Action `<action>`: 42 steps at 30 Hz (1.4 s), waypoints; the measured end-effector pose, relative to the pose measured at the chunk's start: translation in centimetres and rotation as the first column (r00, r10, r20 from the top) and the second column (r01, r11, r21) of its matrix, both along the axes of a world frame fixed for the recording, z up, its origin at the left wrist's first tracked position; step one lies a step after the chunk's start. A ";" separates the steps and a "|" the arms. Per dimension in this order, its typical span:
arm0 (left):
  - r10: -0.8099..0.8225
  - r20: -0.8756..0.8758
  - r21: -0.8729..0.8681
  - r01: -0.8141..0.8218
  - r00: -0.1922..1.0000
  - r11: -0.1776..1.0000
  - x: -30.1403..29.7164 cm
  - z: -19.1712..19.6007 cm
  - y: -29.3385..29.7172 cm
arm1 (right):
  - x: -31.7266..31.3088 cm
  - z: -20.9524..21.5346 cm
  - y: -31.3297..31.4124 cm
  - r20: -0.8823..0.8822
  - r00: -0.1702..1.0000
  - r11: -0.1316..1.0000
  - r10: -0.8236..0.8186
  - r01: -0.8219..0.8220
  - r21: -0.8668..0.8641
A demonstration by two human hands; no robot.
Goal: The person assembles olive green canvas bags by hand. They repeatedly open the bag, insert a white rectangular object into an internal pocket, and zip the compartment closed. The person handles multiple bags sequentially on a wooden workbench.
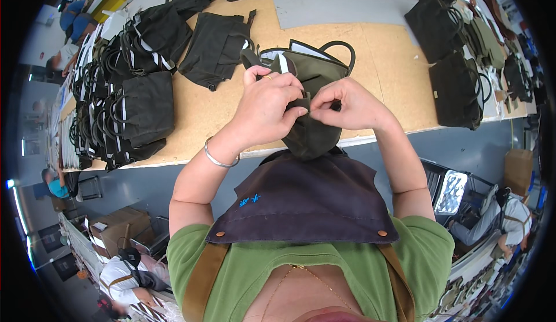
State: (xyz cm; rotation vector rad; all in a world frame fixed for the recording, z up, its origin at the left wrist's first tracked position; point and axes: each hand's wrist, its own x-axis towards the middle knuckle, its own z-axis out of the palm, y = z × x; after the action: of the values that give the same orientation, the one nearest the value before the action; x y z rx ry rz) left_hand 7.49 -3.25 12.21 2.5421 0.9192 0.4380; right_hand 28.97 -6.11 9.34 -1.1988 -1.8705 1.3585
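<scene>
A dark olive fabric bag (315, 73) with black handles lies at the near edge of the wooden worktable (382, 55), its lower part hanging over the edge. My left hand (267, 105), with a silver bangle on the wrist, pinches the bag's dark edge at the middle. My right hand (347, 105) pinches the same edge just to the right, fingertips almost meeting the left hand's. Both hands are closed on the fabric. A dark apron over a green shirt fills the lower part of the view.
Stacks of dark bags with striped handles (124, 108) crowd the table's left side. More dark bags (211, 47) lie at the back and on the right (457, 87). Other people sit at the lower left (124, 273) and lower right (509, 218), by cardboard boxes (119, 226).
</scene>
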 end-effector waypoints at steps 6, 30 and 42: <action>0.004 0.042 0.042 -0.006 0.999 0.999 -0.3 0.5 0.7 | -0.6 -1.7 -0.5 -0.110 0.992 0.997 -0.061 0.066 0.041; 0.069 0.146 -0.014 -0.068 0.987 0.998 0.4 -0.5 1.1 | -0.1 -2.2 -0.7 -0.255 0.951 0.980 -0.174 0.143 -0.137; 0.093 0.064 -0.059 -0.090 0.994 0.994 0.2 0.1 1.1 | -0.6 -1.5 -0.8 -0.270 0.953 0.989 -0.141 0.120 -0.091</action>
State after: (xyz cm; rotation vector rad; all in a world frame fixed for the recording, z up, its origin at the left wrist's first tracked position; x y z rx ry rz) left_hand 7.64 -2.15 12.29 2.4278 1.0120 0.5134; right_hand 28.35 -6.86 7.84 -1.0843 -1.5329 1.4487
